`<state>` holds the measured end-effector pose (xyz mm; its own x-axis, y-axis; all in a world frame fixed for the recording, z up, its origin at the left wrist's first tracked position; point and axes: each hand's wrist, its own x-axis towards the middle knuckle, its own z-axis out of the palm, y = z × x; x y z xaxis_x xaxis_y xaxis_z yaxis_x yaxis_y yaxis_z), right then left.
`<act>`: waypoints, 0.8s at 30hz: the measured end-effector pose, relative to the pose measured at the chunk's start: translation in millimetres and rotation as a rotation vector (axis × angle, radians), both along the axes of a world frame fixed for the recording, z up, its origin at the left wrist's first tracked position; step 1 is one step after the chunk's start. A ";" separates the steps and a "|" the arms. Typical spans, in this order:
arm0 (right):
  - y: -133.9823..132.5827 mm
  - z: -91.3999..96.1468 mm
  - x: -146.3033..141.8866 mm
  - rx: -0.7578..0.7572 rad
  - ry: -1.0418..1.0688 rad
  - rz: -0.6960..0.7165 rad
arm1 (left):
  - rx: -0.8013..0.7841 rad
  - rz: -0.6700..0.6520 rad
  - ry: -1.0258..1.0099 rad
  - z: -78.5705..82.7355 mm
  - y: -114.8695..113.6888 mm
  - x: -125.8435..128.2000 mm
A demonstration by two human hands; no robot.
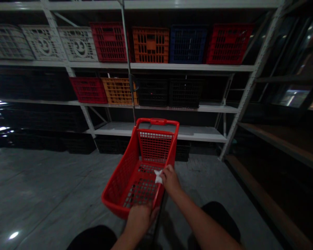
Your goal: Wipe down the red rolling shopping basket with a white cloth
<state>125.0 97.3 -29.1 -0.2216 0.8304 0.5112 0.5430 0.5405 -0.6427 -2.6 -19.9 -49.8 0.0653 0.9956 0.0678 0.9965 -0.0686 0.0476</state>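
A red plastic shopping cart point(122, 177) stands in front of me, its handle at the far end and its grid floor showing. My left hand point(141, 215) is closed over the cart's near right rim, with the fingertips partly hidden inside. Farther along the right rim, my right hand point(170, 178) pinches a crumpled white cloth or tissue point(158, 176). The white piece lies against the rim and hangs a little over the inner side.
Behind the cart rises a grey metal shelving rack point(193, 133). On it sit red, orange point(150, 45), blue point(188, 45), white and black crates. A thin upright pole point(127, 41) stands before the rack. Dark shelves point(276, 139) line the right side. The floor point(54, 184) is grey.
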 end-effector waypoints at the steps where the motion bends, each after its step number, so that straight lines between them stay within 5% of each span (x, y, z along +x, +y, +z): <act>1: 14.0 2.0 1.4 0.041 -0.014 -0.019 | 0.012 -0.012 0.019 -2.1 1.8 -0.3; 5: 31.8 0.8 3.0 0.128 -0.094 0.017 | 0.061 -0.036 0.063 -6.2 8.1 -7.8; 13: -40.8 -24.5 -11.3 0.229 -0.349 0.359 | 0.107 -0.134 0.056 -9.9 9.8 -29.0; 16: -12.0 -13.5 -3.8 0.236 -0.426 0.277 | 0.125 -0.170 0.071 -13.6 8.4 -38.2; 21: 77.6 24.1 25.8 0.184 -0.440 -0.008 | 0.206 -0.252 0.090 -19.8 8.1 -55.0; 24: 102.0 34.1 32.6 0.166 -0.411 -0.103 | 0.230 -0.279 0.057 -19.0 8.8 -64.6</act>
